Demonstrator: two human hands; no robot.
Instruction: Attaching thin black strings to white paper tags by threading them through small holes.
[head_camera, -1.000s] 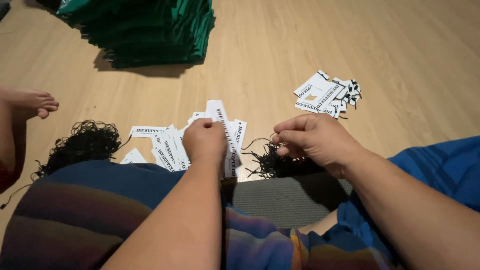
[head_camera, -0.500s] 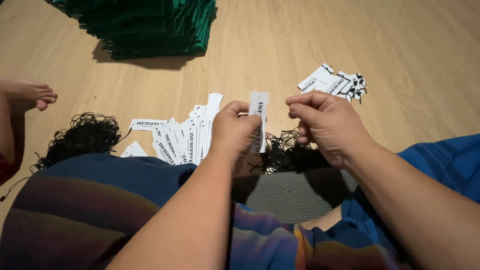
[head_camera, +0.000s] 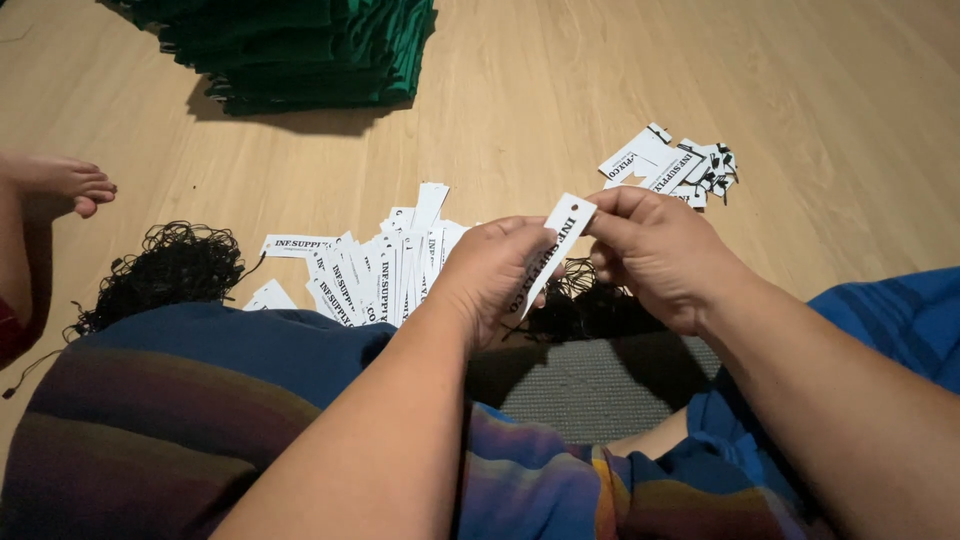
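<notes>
- Nearest to the camera, a striped cloth (head_camera: 200, 420) is seen over the lap, with blue cloth (head_camera: 880, 320) on the right and a grey mat (head_camera: 590, 385) between them.
- Just beyond, a white paper tag (head_camera: 553, 250) is held above the mat, between both hands.
- The left hand (head_camera: 490, 275) is closed on the tag: its lower half is pinched between the thumb and the curled fingers.
- The right hand (head_camera: 655, 255) is pressed together at the fingertips, which touch the upper end of the tag, next to the small hole. Whether a string is pinched there cannot be told.
- The long axis of the tag runs from near-left to far-right; the end with the hole points up and away, to the right.
- The step in hand is judged to be the threading of a string through the hole. For the next move, a steady tag and a fine aim at the hole would be needed.
- Under the hands a bundle of black strings (head_camera: 585, 300) lies on the floor (head_camera: 830, 90); a bigger black tangle (head_camera: 165, 270) lies at the left.
- A spread pile of tags (head_camera: 370, 270) lies left of the hands, and a smaller heap (head_camera: 665, 165) is seen farther right.
- A bare foot (head_camera: 60, 180) is seen at the left edge.
- Farthest, a stack of folded green cloth (head_camera: 300, 50) rests on the floor.
</notes>
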